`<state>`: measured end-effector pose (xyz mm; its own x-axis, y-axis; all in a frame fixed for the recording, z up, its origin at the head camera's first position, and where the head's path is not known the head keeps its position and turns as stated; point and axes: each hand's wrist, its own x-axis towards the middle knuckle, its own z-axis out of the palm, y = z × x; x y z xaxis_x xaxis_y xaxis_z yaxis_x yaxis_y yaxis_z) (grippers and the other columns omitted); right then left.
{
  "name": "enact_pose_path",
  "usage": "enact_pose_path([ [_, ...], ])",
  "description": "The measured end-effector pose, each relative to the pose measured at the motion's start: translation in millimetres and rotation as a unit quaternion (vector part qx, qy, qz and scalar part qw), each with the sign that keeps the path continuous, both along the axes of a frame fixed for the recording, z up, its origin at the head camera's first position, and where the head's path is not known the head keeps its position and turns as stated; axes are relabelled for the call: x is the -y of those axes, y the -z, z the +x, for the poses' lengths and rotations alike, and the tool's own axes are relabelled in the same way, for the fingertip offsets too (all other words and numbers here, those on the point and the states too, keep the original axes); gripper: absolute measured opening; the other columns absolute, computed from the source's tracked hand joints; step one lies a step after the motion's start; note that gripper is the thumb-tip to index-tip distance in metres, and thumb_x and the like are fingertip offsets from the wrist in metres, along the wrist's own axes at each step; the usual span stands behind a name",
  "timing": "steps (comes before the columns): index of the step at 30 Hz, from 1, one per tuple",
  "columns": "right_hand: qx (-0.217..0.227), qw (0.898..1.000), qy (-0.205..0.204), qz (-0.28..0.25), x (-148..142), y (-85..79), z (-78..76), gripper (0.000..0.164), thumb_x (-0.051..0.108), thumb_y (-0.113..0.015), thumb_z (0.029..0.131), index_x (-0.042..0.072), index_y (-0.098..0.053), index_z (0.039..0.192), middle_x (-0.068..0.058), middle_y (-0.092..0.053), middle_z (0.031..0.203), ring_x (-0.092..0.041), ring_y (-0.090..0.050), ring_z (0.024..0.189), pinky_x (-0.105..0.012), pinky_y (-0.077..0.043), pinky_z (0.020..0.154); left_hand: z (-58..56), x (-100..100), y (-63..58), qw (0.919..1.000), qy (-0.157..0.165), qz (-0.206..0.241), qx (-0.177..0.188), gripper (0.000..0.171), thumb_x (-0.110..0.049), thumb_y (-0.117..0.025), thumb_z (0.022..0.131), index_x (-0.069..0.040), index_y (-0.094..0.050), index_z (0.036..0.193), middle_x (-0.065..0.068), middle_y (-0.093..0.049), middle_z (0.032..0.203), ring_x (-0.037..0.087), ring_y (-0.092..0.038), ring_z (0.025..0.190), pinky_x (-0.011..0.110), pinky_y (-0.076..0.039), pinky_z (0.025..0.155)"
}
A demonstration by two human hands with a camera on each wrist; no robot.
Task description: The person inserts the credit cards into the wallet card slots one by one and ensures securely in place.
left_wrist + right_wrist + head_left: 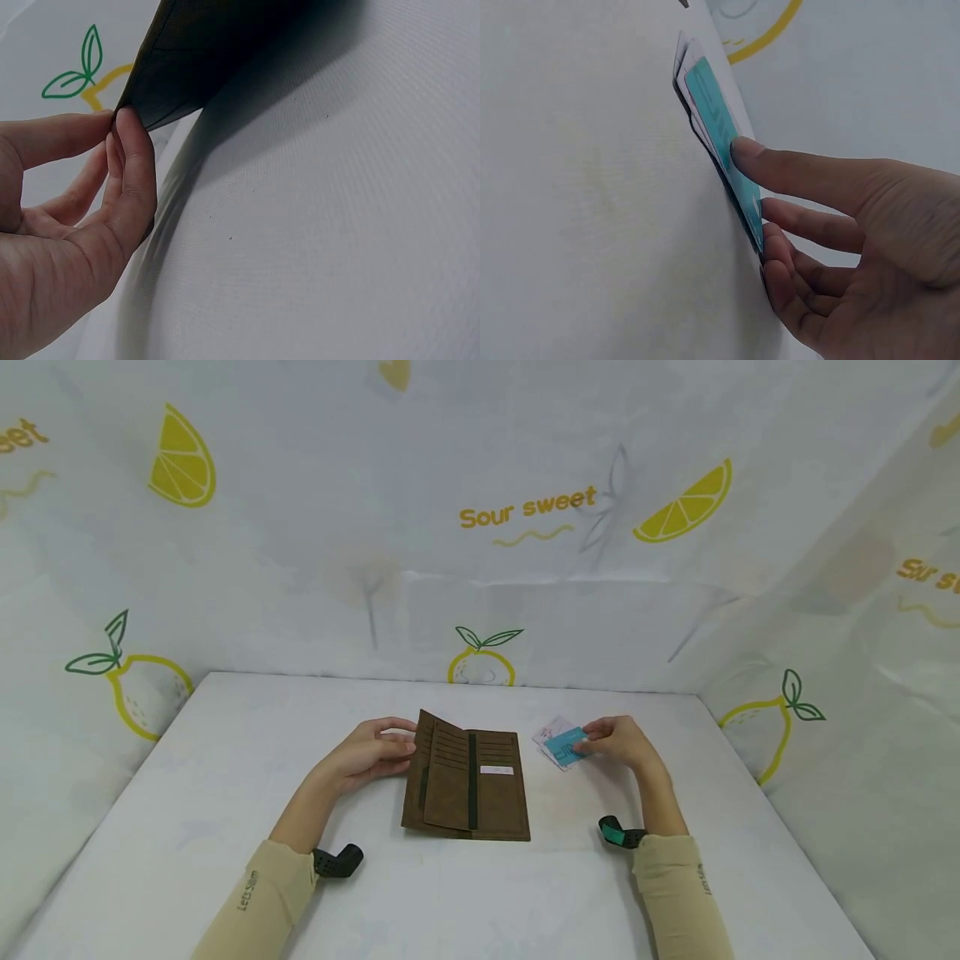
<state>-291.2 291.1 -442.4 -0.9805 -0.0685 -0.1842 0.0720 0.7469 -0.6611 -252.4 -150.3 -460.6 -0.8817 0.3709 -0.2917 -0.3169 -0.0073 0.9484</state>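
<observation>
A brown bifold wallet (501, 806) lies open on the white table, its left cover lifted and tilted. At that cover's outer edge, my left hand (367, 753) pinches the wallet between thumb and fingers, as the left wrist view confirms. One white card (497, 770) shows in a slot on the wallet's right half. Right of the wallet, a teal card (564, 746) rests on top of a few pale cards (553, 727). My right hand (621, 743) has its thumb on the teal card's face and its fingers at the near edge; the card's underside is hidden.
The white table (300, 706) meets a pale curtain (337, 527) printed with lemons at the back and both sides. A black wrist camera (339, 861) sits on the left forearm, and a black-and-green one (621, 833) on the right.
</observation>
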Motion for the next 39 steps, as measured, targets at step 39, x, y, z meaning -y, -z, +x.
enact_pose_path([
  [39, -0.054, 0.991, 0.038, -0.118, 1.3, -2.9, 2.1, 0.056, 0.028, -0.074, 0.085, 0.007, -0.053, 0.133, -0.016, -0.068, 0.104, -0.021, -0.062, 0.086, -0.032, -0.051, 0.073, 1.2, -0.8, 0.1, 0.9999, 0.004, 0.012, 0.000, 0.046, -0.006, -0.063, 0.091, -0.007, -0.048, 0.134, -0.001, -0.058, 0.095, 0.011, -0.060, 0.087, 0.029, -0.056, 0.084],
])
